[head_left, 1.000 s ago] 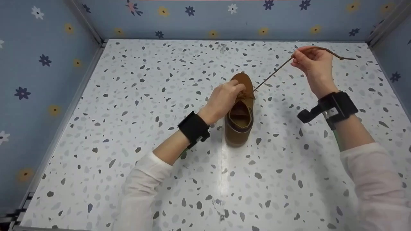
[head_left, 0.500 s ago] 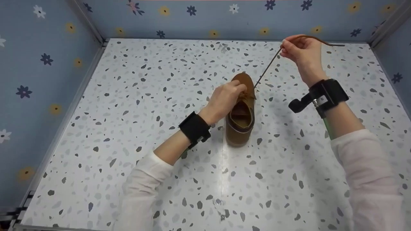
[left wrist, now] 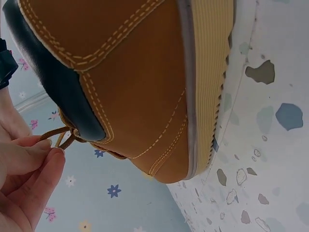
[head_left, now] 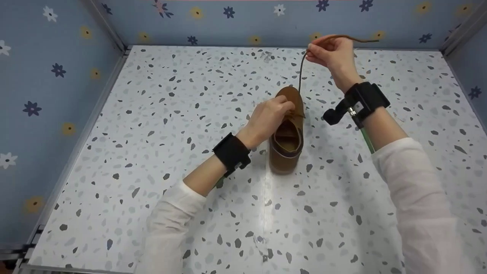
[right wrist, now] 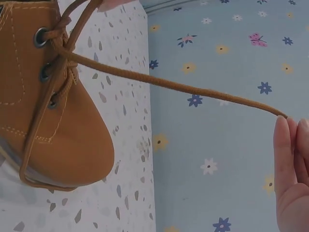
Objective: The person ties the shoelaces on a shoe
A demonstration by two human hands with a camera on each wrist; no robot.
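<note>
A tan lace-up shoe (head_left: 284, 163) with a dark padded collar sits upright on the tabletop, toe pointing away. My left hand (head_left: 267, 118) is over its laced throat; in the left wrist view its thumb and finger pinch a bent loop of brown shoelace (left wrist: 57, 131). Beyond the toe, my right hand (head_left: 336, 59) is raised, pinching a long free lace (right wrist: 169, 87) between thumb and fingers. That lace runs from the knot to the fingertips, and its tail passes over the hand to the right. Another lace end (right wrist: 34, 125) hangs down the shoe's side past the metal eyelets.
The white speckled tabletop (head_left: 152, 182) spreads around the shoe. Blue flowered panels (head_left: 213, 23) stand along its back and sides. Each wrist wears a black strap (head_left: 231, 152).
My right hand has moved left and farther back, swinging the lace from a rightward slant to nearly straight above the toe, slightly slacker. My left hand holds still at the knot.
</note>
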